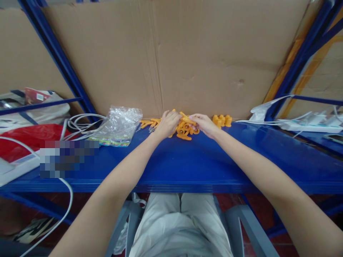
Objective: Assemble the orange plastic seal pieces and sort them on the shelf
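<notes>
My right hand (203,124) pinches a yellow-orange plastic piece (188,120) between thumb and fingers, above a heap of similar pieces (184,136). Close by on the left, my left hand (169,124) is curled at the edge of the heap, its back towards me. Its fingertips hide whatever they grip. Left of that hand lie several yellow-orange handles (146,123) with twisted metal spirals, like small corkscrews. To the right of my right hand, several yellow-orange cup-shaped parts (222,121) stand in a cluster.
Cardboard (187,57) walls off the back of the blue table (184,164). A clear plastic bag (120,125), white cables (83,121) and a red bag (34,137) lie to the left. A white power strip (308,125) is on the right. Blue posts (60,60) frame the sides.
</notes>
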A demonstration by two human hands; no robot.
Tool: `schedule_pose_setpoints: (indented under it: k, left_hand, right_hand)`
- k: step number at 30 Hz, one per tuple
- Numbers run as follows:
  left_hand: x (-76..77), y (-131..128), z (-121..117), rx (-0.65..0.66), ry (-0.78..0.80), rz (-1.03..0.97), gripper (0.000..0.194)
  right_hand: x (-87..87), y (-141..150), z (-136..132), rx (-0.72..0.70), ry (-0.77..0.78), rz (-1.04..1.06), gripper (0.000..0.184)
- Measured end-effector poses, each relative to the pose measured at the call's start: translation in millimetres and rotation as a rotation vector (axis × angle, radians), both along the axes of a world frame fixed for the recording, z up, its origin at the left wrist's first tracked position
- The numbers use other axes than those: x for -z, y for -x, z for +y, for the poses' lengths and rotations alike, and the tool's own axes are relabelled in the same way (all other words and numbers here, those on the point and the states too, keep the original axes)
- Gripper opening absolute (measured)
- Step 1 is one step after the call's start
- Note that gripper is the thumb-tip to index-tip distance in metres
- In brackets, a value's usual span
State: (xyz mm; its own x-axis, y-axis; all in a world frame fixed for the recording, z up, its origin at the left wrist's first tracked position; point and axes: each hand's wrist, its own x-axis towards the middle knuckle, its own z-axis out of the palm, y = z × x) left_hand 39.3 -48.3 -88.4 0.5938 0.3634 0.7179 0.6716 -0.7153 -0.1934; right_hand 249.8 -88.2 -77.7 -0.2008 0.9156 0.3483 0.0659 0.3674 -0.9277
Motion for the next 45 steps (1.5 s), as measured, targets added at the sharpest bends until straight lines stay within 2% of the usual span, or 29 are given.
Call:
schedule_pose_setpoints:
  k: [5, 10, 14, 18, 22, 34, 41, 45]
  left_hand:
    - [0.3, 0.1, 3.2, 0.009, 0.062, 0.093, 0.026]
    - [1.0, -2.4, 1.6, 0.003, 0.101, 0.136, 0.020]
    - [0.1, -2.2, -0.5, -0.007, 0.128, 0.164, 0.019]
    - [-1.0, -2.0, -1.5, 0.004, 0.157, 0.181, 0.021]
    - [-2.1, -2.2, -1.7, -0.006, 0.164, 0.203, 0.022]
    - [-5.3, -10.5, -17.1, -0.015, 0.085, 0.245, 0.023]
    - [-5.7, -12.6, -16.9, -0.019, 0.135, 0.155, 0.026]
    - [-5.6, -14.1, -15.7, -0.007, 0.195, 0.041, 0.024]
  right_hand:
    - [3.6, -9.2, 7.7, 0.005, -0.118, -0.168, 0.038]
    - [1.6, -16.7, 7.5, 0.039, -0.360, -0.367, 0.032]
    - [0.3, -20.4, 6.8, 0.083, -0.529, -0.618, 0.030]
    - [1.4, -23.0, 6.3, 0.162, -0.685, -0.900, 0.036]
    - [2.5, -23.7, 2.4, 0.220, -0.774, -1.107, 0.039]
    - [5.0, -12.3, -6.0, 0.251, -0.730, -1.181, 0.032]
    - [1.4, -6.8, -10.2, 0.370, -0.913, -1.332, 0.029]
    - [2.2, -6.9, -8.2, 0.404, -1.000, -1.346, 0.032]
